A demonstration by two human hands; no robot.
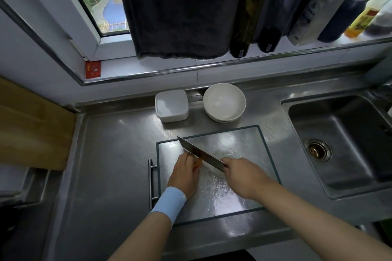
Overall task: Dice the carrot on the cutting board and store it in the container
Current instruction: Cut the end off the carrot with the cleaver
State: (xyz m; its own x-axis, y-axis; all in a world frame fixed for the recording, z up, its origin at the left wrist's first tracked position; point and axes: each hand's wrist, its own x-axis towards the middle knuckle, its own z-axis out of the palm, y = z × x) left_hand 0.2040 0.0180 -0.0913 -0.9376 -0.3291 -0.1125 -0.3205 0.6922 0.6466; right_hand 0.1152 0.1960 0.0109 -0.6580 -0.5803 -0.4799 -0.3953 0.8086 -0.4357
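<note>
On dark-rimmed steel cutting board [244,144], left hand [184,174] held orange carrot piece [199,162], right hand [241,176] gripped steel knife [199,153], behind board stood lidded white rectangular container [171,105], contents hidden, beside white round bowl [224,101], bare inside.

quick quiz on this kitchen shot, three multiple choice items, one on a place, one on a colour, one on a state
1. The white container stands where from the bowl? A to its left B to its right C inside it
2. The band on the left wrist is A red B light blue C black
3. The right hand is A flat on the counter B lifting the bowl C gripping the knife

Answers: 1 A, the two stand side by side behind the cutting board. 2 B, pale blue cloth rings the wrist. 3 C, its fingers wrap the handle.
</note>
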